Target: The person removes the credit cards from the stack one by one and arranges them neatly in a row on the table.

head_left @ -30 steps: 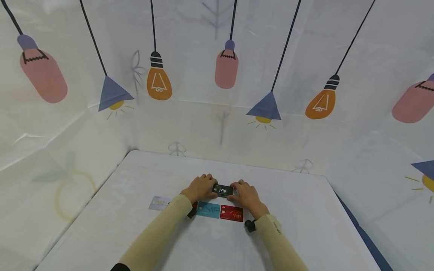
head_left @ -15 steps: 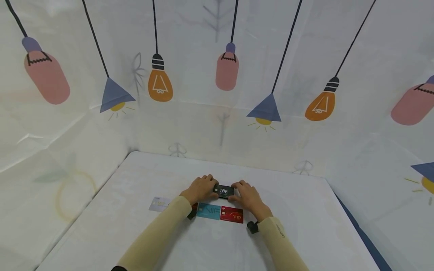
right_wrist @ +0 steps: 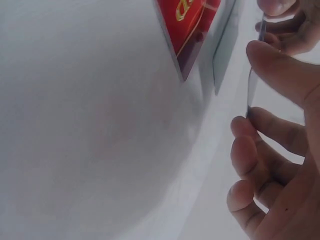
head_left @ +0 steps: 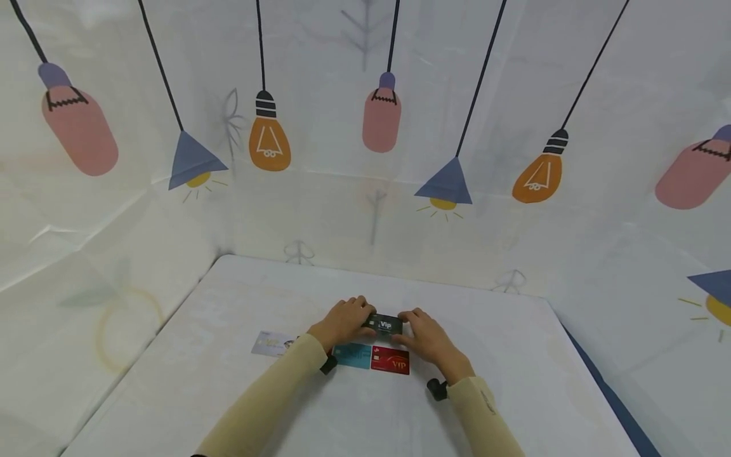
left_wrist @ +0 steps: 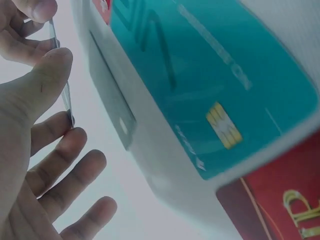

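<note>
A black VIP card [head_left: 386, 325] spans the gap between both hands. The left hand [head_left: 344, 321] pinches its left edge between thumb and fingers; the right hand [head_left: 427, 336] pinches its right edge likewise. Both wrist views show this card edge-on, raised off the table. Under it, a greyish card-like shape [left_wrist: 111, 92] lies flat; its face is unclear. Nearer the person lie a teal VIP card [head_left: 353, 356] and a red VIP card [head_left: 391, 360], side by side. Another red card [left_wrist: 285, 190] with gold letters shows left of the teal one, mostly hidden by the left wrist in the head view.
A pale silver card [head_left: 271, 343] lies farther left, partly covered by the left forearm. The white table [head_left: 514, 381] meets a hanging sheet [head_left: 320, 203] printed with lamps at the back and sides. Each wrist carries a small black camera [head_left: 437, 389].
Both hands have shifted slightly right with the black VIP card between them. The other visible cards keep their places on the table.
</note>
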The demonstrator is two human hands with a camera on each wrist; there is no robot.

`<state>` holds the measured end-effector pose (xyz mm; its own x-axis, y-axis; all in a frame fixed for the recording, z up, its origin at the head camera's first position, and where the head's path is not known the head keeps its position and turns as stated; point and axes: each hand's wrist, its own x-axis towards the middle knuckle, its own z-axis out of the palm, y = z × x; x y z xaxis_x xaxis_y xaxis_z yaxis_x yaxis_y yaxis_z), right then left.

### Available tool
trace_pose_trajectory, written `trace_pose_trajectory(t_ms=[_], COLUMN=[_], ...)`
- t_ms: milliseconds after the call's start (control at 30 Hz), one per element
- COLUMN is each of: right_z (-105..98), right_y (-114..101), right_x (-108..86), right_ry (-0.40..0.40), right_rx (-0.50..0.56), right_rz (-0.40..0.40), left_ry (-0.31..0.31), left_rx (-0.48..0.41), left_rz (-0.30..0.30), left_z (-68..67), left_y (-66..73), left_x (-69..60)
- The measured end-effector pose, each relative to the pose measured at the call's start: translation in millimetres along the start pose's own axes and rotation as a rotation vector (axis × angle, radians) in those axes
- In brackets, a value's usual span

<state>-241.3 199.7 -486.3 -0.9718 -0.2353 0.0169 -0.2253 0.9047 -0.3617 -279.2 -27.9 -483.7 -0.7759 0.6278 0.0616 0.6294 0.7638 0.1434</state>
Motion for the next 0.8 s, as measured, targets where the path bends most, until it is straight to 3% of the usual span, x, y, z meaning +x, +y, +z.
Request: trace_pose_trajectory(t_ms=[333,600,800], right_z=[-8.7,-14.5,-13.2], right_y=[11.9,20.8,30.6], right_x=[-17.9,-30.0,-40.2], right_ry=[0.086,0.131,0.146], right_rx=[-0.013,-0.083,-0.092], right_rz=[-0.038,-0.085,-0.103], left_ry=[0.020,0.009,0.030], left_rx=[0.004,-0.104,-0.135], left_rz=[0.043,0.048,0.096], left_z=[-4.6,-3.2,1.4], left_y=[17.8,24.5,29.2], left_x=[-1.4,-2.5,-3.7])
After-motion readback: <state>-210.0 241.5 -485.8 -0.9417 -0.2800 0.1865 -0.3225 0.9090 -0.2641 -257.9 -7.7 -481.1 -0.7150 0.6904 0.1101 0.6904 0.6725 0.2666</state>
